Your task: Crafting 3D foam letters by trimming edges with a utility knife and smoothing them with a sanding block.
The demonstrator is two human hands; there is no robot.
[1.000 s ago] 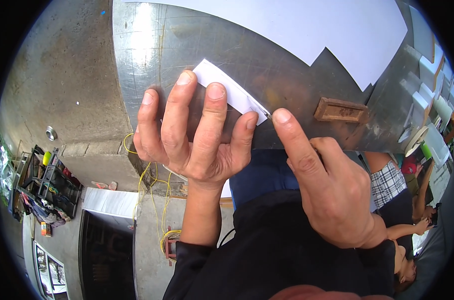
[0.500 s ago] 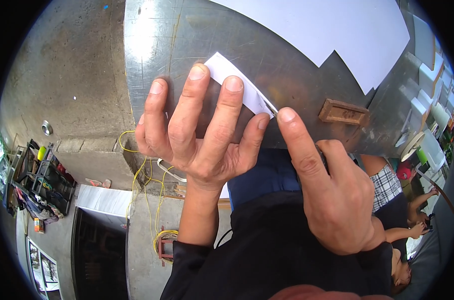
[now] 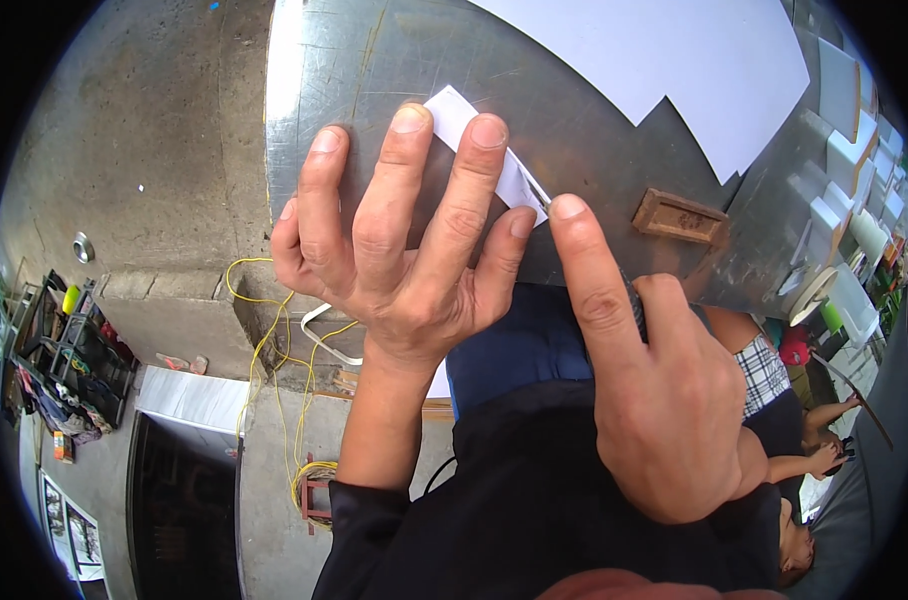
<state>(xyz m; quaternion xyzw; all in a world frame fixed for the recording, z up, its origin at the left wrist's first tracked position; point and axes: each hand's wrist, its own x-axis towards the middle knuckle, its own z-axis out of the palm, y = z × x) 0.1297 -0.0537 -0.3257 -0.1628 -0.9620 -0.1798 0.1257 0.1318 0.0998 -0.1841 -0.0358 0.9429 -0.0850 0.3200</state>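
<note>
A small folded strip of white paper (image 3: 450, 108) lies slantwise on the metal tabletop (image 3: 319, 90). My left hand (image 3: 404, 240) rests over it palm down, fingers spread, the index and middle fingertips on the paper and the thumb near its lower corner. In my right hand (image 3: 664, 390) is a thin-bladed knife (image 3: 542, 198), its handle mostly hidden by my fingers. The index finger stretches along the tool. Its narrow blade lies against the right-hand edge of the strip, close to the left thumb.
A large white paper sheet (image 3: 664, 60) with a notched edge covers the table's far side. Nearby on the right sits a small wooden block (image 3: 680, 216). Yellow cord (image 3: 284, 350) hangs and coils at the lower left. Another person (image 3: 774, 400) is at the right.
The view has shifted slightly. My left hand and the paper strip appear a little farther up the picture; the right hand keeps its grip on the knife at the paper's edge.
</note>
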